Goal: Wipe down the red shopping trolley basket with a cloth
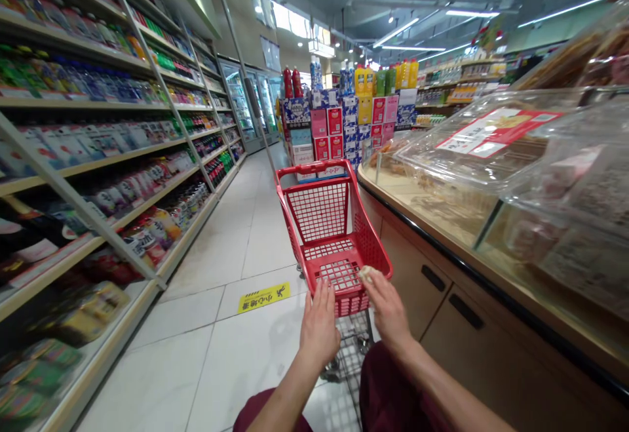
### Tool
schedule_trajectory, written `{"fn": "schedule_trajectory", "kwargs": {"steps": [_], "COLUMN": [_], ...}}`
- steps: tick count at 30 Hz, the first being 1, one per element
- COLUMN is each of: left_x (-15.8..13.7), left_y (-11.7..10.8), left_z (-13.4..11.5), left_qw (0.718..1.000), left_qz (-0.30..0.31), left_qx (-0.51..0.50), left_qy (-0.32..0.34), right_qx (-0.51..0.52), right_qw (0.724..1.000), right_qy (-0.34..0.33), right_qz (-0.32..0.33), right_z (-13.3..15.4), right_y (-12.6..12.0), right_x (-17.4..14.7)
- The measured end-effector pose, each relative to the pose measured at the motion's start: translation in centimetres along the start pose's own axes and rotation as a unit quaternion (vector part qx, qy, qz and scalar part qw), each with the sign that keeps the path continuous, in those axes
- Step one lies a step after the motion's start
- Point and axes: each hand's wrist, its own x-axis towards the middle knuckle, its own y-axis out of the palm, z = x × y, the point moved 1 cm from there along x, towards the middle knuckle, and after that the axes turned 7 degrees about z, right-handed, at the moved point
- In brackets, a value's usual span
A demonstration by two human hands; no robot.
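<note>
A red plastic shopping cart [324, 212] stands in front of me, its grid-walled basket holding nothing that I can see. The fingers of my left hand [319, 324] lie stretched out flat on the near rim of the basket. At the near right corner, my right hand [388, 307] is closed on a small crumpled whitish cloth [366, 273], pressed against the rim. The cloth may be a tissue; most of it is covered by the fingers. Below the basket, between my knees, shows the cart's grey wire lower rack [350, 347].
Shelves of drinks [98, 137] run along the left. On the right, close by, is a wooden counter [422, 235] with clear plastic food boxes [491, 137]. Stacked cartons [339, 130] stand beyond the cart. A yellow floor sticker [264, 297] marks the tiles.
</note>
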Motion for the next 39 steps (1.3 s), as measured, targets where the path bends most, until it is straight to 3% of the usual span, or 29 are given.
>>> {"fn": "schedule_trajectory", "kwargs": {"steps": [3,7,9,12,14,19,24,25,30,34,36,39], "left_x": [0.0,-0.2,-0.1,-0.1,-0.2,-0.4,-0.3,-0.3,-0.5,-0.4,-0.4,-0.5], "left_y": [0.0,0.2,0.4,0.5,0.5,0.6,0.6,0.5,0.3,0.3,0.3,0.4], "left_z": [-0.1,-0.2,-0.3,-0.5,-0.5,-0.6,-0.6,-0.6,-0.5,-0.5,-0.5,-0.5], "left_qw": [1.000,1.000,1.000,1.000,1.000,0.999,0.999,0.999,0.999,0.999,0.999,0.999], "left_qz": [0.004,-0.009,-0.012,-0.013,-0.016,-0.013,-0.013,-0.015,-0.007,-0.007,-0.007,-0.011], "left_qx": [0.014,0.016,0.015,0.020,0.024,0.031,0.030,0.031,0.036,0.031,0.033,0.035], "left_qy": [-0.004,-0.003,-0.001,-0.004,-0.003,-0.003,-0.005,-0.004,-0.005,-0.008,-0.005,0.000], "right_qx": [0.016,-0.026,-0.026,0.009,0.013,-0.038,0.012,0.010,-0.034,0.003,0.006,-0.027], "right_qw": [0.997,0.998,0.996,0.999,0.996,0.995,0.997,0.996,0.996,0.998,0.996,0.999], "right_qy": [-0.074,0.061,0.080,-0.023,-0.053,0.093,-0.051,-0.055,0.082,-0.044,-0.067,0.036], "right_qz": [0.030,0.005,0.003,0.042,0.064,0.018,0.060,0.063,0.007,0.048,0.060,0.029], "right_z": [0.9,-1.2,-1.2,0.6,0.9,-1.5,0.4,0.3,-1.7,0.4,0.6,-1.0], "right_y": [0.3,-0.3,-0.4,-0.2,-0.3,-0.7,0.2,0.2,-0.4,0.0,-0.1,-0.6], "right_x": [-0.1,0.0,0.0,-0.2,-0.2,0.0,-0.3,-0.3,-0.2,-0.4,-0.3,-0.1]}}
